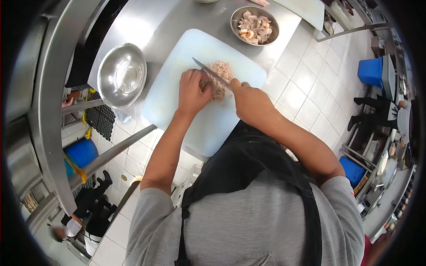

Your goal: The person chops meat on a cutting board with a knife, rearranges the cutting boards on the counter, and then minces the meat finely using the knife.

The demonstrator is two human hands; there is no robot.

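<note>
My right hand grips the handle of a kitchen knife, whose blade points up and to the left across the cutting board. Under and beside the blade lies a heap of finely chopped meat, pale brown in colour. Close to the blade, on its left side, my left hand has its fingers curled over a darker piece of meat, mostly hidden by the fingers. The white board rests on a steel table.
A perforated metal bowl stands left of the board. Beyond its top right corner is a steel bowl of meat chunks. A steel post rises at the left. Other people are visible at the lower left and far right, near blue bins.
</note>
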